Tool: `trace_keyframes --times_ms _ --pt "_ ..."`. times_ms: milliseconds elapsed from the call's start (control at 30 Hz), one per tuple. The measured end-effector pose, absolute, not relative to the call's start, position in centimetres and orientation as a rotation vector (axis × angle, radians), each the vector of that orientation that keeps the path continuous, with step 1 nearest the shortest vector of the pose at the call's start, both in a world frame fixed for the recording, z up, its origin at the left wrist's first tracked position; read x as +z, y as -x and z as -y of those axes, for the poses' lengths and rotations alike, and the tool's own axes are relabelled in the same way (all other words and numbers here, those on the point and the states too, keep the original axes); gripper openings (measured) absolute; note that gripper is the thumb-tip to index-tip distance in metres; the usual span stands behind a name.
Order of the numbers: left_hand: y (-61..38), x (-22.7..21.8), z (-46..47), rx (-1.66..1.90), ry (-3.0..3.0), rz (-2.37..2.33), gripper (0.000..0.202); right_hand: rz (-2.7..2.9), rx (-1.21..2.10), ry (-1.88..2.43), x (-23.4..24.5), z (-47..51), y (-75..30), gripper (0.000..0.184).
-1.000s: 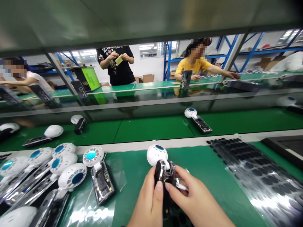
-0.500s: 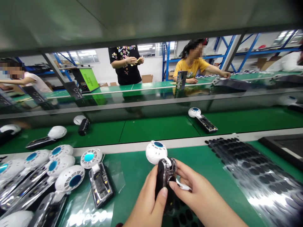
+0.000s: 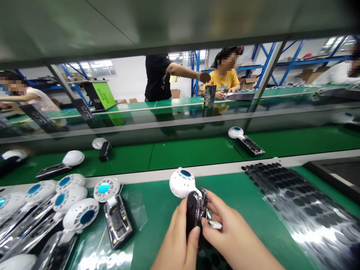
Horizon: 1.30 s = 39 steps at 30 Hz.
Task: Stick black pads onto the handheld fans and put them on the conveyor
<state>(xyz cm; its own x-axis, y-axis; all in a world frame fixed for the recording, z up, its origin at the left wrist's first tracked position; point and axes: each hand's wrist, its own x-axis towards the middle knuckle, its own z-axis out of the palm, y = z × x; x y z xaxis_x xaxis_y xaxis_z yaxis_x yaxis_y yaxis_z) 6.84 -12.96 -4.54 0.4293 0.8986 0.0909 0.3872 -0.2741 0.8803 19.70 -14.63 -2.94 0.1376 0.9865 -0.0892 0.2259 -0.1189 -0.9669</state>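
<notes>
Both my hands hold one small handheld fan (image 3: pixel 188 193) above the green mat: white round head with a blue centre, dark handle. My left hand (image 3: pixel 177 242) wraps the dark handle from the left, thumb up along it. My right hand (image 3: pixel 232 234) pinches the handle's right side, where a clear part shows, and a small white piece (image 3: pixel 215 224) sticks out between its fingers. More fans of the same kind (image 3: pixel 111 210) lie to the left on the mat.
Several white fans (image 3: pixel 42 210) are piled at the left edge. A shiny sheet of dark round pads (image 3: pixel 298 202) lies at the right. Beyond a white strip runs a green belt (image 3: pixel 182 152) carrying fans (image 3: pixel 246 140). Other people work across the line.
The fan in my hands has turned, its handle showing more edge-on, and its head has drifted left. The fans on the belt have moved right. The person in black has reached an arm out.
</notes>
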Motion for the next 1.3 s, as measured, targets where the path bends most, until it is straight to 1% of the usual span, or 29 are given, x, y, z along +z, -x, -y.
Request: trace_keyframes --times_ms 167,267,333,367,400,467,533,567,667,733,1033,1167,1300 --pt "-6.6 -5.2 12.9 0.843 -1.831 -1.038 0.044 1.200 1.160 1.445 -2.1 14.5 -19.7 0.051" --pt "-6.4 -5.3 12.6 0.853 -1.714 -1.041 0.045 1.189 1.189 1.459 -1.8 14.5 -20.0 0.052" --pt "-6.4 -5.2 12.3 0.829 -1.604 -1.067 0.046 1.239 1.125 1.545 -1.7 14.7 -20.3 0.052" --pt "-6.4 -5.1 12.2 0.818 -1.568 -1.067 0.045 1.284 1.040 1.606 -1.6 14.8 -20.4 0.050" --pt "-6.4 -5.0 12.1 0.812 -1.549 -1.064 0.045 1.336 0.927 1.662 -1.6 14.9 -20.6 0.046" --pt "-6.3 -5.0 12.1 0.818 -1.547 -1.058 0.045 1.441 0.697 1.714 -1.4 15.1 -20.6 0.030" --pt "-6.3 -5.3 12.1 0.833 -1.568 -1.071 0.046 1.484 0.597 1.730 -1.3 15.3 -20.5 0.018" --pt "-6.3 -5.4 12.2 0.836 -1.580 -1.080 0.047 1.462 0.606 1.762 -1.4 15.4 -20.3 0.016" --pt "-6.3 -5.8 12.4 0.836 -1.633 -1.078 0.048 1.321 0.753 1.859 -1.9 15.3 -19.8 0.029" --pt "-6.4 -5.8 12.5 0.849 -1.672 -1.054 0.045 1.273 0.863 1.827 -2.4 15.1 -19.6 0.035" --pt "-6.4 -5.6 12.4 0.910 -1.861 -1.092 0.044 1.062 1.114 1.568 -2.8 14.9 -19.2 0.035" --pt "-6.3 -5.4 12.3 0.931 -1.938 -1.043 0.042 1.030 1.145 1.470 -2.8 14.8 -19.0 0.033" --pt "-6.6 -5.3 12.6 0.924 -1.954 -1.108 0.042 1.016 1.170 1.429 -3.3 14.4 -18.9 0.032"
